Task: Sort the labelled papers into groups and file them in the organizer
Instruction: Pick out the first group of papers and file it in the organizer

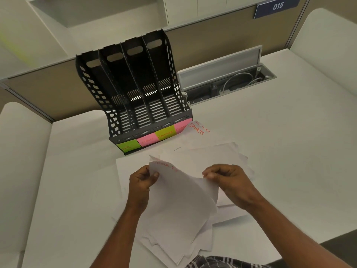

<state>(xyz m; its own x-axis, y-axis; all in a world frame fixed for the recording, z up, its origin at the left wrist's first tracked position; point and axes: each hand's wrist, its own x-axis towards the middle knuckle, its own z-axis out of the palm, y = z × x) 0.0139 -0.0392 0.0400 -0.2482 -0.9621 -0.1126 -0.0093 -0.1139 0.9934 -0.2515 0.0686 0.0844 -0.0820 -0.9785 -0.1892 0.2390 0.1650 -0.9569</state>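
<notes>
A black four-slot organizer stands at the back of the white desk, its slots holding no paper. Green and pink sticky labels run along its front edge; the second reads SPORTS. A bundle of white papers is lifted above the desk, its top sheet marked SPORTS in red. My left hand pinches the bundle's upper left corner. My right hand pinches its upper right edge. More white sheets lie spread on the desk beneath, and another sheet marked SPORTS rests by the organizer's right front corner.
An open cable trough with its lid raised and wires inside lies to the right of the organizer. A beige partition wall runs behind the desk, with a blue sign reading 015. Curved white dividers stand at the left and right ends.
</notes>
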